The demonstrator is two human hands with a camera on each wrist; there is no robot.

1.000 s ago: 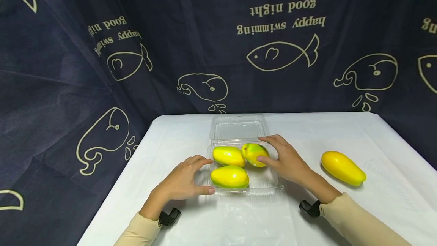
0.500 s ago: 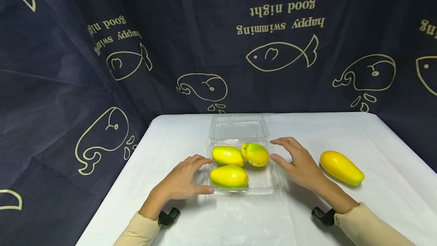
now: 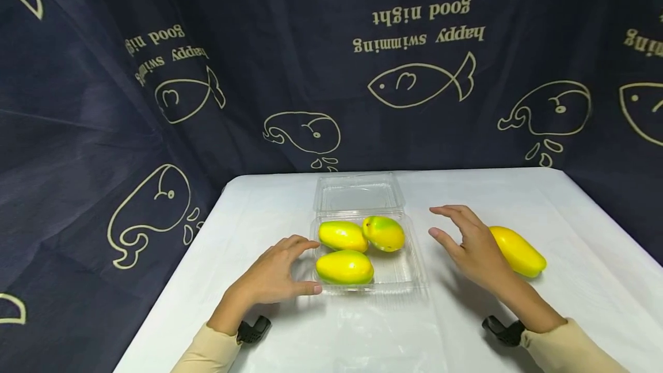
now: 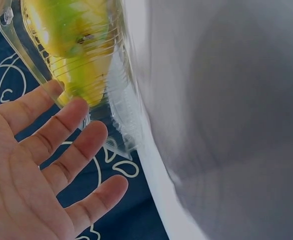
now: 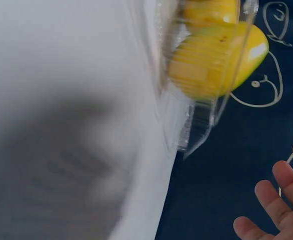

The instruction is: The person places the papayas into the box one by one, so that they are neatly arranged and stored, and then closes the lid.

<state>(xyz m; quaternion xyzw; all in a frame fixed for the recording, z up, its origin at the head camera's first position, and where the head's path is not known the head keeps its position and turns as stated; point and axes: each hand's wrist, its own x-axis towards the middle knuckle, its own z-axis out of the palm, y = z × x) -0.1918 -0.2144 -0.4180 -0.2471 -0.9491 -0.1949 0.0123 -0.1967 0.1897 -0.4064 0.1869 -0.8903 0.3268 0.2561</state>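
Three glossy yellow-green mangoes lie in a clear plastic clamshell box point(image 3: 406, 266): a back left mango point(image 3: 343, 236), a back right mango point(image 3: 384, 233) and a front mango point(image 3: 345, 267). My left hand point(image 3: 271, 272) is at the box's left side, fingers spread and thumb apart; in the left wrist view its fingertips are right at the clear wall. To the right of the box, my right hand point(image 3: 479, 249) hovers with parted fingers and nothing in them. Behind it a longer yellow fruit point(image 3: 520, 253) lies on the table, its left end partly hidden by the hand.
The box's hinged lid point(image 3: 358, 195) lies folded back toward the rear edge of the white-covered table point(image 3: 383, 338). A dark blue curtain point(image 3: 290, 62) printed with fish and whales hangs behind and to the left. Each wrist wears a black camera point(image 3: 254, 330).
My right hand has left the back right mango and drawn away to the right, toward the loose yellow fruit. The left hand stays beside the box. The head view has shifted slightly.
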